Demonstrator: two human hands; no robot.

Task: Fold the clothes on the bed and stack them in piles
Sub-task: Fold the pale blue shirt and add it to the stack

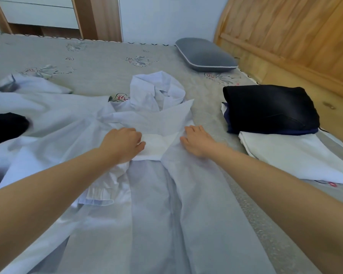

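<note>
The white shirt (147, 194) lies spread on the bed (99, 60), running from the near edge up toward the middle, its body lengthwise between the two forearms. A narrow band of the shirt's fabric runs crosswise between the two hands.

The left hand (123, 144) sits at the left end of that band with its fingers curled down onto the cloth; the grip appears to pinch the fabric there (the fingertips are partly hidden by the fold). The right hand (196, 140) lies at the right end of the band, fingers fairly straight and pressed flat on the shirt, holding nothing in a closed grip.

A second pale shirt (156, 91), crumpled with its collar up, lies just beyond the hands and touches the far end of the spread shirt. More white cloth (28, 107) spreads toward the left edge of the bed, with a dark garment (4, 125) lying on it.

Near the right edge of the bed stands a pile: a folded black garment (269, 107) on top of a folded white garment (293, 155), with a strip of navy fabric showing between them. The pile is near the right hand but apart from it.

A grey pillow (206, 55) rests at the far right corner, beside the wooden headboard (285, 36).
</note>
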